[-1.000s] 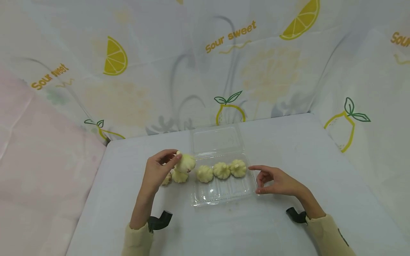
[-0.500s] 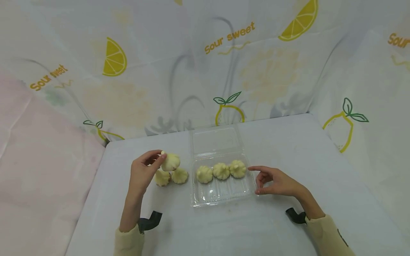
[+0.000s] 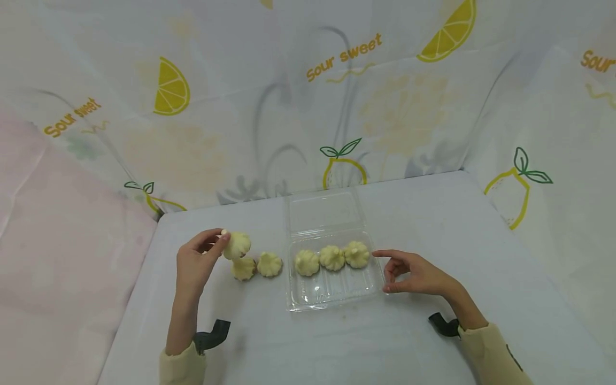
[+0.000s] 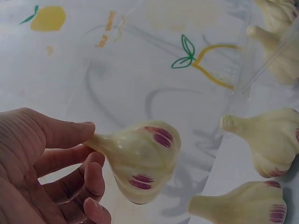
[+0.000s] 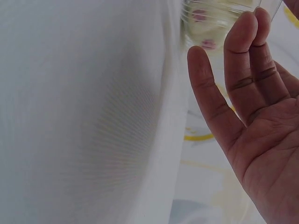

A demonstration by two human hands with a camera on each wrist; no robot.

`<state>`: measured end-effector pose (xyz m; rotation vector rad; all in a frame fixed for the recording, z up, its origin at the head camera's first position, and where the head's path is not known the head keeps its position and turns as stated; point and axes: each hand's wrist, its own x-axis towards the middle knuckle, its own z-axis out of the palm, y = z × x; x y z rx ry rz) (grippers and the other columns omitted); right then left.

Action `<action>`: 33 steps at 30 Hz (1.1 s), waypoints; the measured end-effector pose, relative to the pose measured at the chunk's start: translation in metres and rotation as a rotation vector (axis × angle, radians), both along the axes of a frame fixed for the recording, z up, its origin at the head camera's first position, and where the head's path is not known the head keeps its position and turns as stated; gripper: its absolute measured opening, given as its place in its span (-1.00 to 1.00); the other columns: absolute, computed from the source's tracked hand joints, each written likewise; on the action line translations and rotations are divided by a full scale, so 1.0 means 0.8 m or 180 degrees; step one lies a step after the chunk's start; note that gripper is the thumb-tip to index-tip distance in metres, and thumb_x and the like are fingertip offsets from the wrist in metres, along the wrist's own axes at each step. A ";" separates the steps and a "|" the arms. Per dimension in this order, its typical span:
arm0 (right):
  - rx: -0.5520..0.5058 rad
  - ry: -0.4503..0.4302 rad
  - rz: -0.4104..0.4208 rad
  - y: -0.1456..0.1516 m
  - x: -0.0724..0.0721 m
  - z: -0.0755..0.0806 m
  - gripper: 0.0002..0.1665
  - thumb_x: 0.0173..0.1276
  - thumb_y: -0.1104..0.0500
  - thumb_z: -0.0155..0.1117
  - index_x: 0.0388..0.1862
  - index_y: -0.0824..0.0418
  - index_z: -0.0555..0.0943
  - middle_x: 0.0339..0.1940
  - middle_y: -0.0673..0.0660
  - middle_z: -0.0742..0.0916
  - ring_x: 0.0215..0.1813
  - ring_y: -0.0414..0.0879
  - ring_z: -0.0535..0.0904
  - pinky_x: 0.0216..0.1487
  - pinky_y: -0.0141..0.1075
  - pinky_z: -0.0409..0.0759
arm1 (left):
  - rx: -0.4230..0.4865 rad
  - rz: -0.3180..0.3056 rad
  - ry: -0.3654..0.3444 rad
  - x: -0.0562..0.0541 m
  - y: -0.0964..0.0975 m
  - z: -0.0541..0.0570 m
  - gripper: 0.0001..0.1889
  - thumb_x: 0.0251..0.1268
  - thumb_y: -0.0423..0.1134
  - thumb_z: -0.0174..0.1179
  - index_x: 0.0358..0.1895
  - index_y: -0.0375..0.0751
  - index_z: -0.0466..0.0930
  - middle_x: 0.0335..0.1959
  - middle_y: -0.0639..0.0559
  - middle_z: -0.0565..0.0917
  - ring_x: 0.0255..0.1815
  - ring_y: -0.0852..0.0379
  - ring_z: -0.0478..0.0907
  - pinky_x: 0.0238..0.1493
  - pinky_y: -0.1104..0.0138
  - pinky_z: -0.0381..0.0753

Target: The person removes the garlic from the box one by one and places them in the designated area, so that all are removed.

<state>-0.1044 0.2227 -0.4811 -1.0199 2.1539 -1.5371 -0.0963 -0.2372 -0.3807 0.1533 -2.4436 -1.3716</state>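
Observation:
My left hand [image 3: 194, 264] pinches a pale garlic bulb [image 4: 145, 161] by its stem between thumb and fingers. Purple streaks mark the bulb, which is held up over the left part of the table. Just right of it, two more garlic bulbs [image 3: 269, 264] lie on the white cloth. A clear plastic clamshell box [image 3: 332, 297] stands open, its lid laid back toward the wall. Three garlic bulbs [image 3: 332, 258] sit in a row along the far side of its base. My right hand [image 3: 414, 272] is at the box's right rim with loosely bent fingers.
White cloth [image 3: 327, 347] covers the table. Behind it hangs a curtain [image 3: 269, 123] printed with lemons, and a pinkish cloth [image 3: 67, 256] borders the left. Black wrist mounts [image 3: 212, 336] sit below both hands.
My left hand has moved left with the garlic bulb, from beside the box to past the two loose bulbs, which now show fully. My right hand and the box stay put.

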 end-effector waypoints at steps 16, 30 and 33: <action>-0.0002 -0.0015 -0.0011 -0.001 0.002 0.002 -0.14 0.19 0.30 0.50 0.40 0.43 0.29 -0.40 0.02 0.66 -0.35 -0.12 0.63 -0.12 -0.20 0.65 | -0.0140 0.0336 -0.0018 -0.006 -0.041 -0.025 -0.72 0.26 -0.24 0.37 -0.05 -0.35 0.71 -0.39 0.13 0.62 -0.48 0.36 0.52 -0.46 0.56 0.49; 0.0020 0.0015 0.0023 0.001 -0.001 -0.001 -0.13 0.22 0.25 0.49 0.41 0.44 0.28 -0.40 0.02 0.67 -0.35 -0.13 0.63 -0.11 -0.20 0.65 | -0.0442 0.0493 -0.0227 -0.005 -0.056 -0.044 -0.70 0.29 -0.20 0.34 -0.05 -0.37 0.70 -0.26 -0.20 0.66 -0.49 0.41 0.49 -0.50 0.55 0.46; 0.0041 0.0000 0.0018 0.001 -0.001 -0.001 -0.13 0.22 0.24 0.49 0.41 0.44 0.28 -0.40 0.01 0.67 -0.35 -0.13 0.63 -0.10 -0.21 0.65 | -0.0471 0.0476 -0.0258 -0.006 -0.059 -0.048 -0.70 0.30 -0.20 0.33 -0.05 -0.38 0.69 -0.24 -0.23 0.67 -0.48 0.42 0.49 -0.50 0.55 0.46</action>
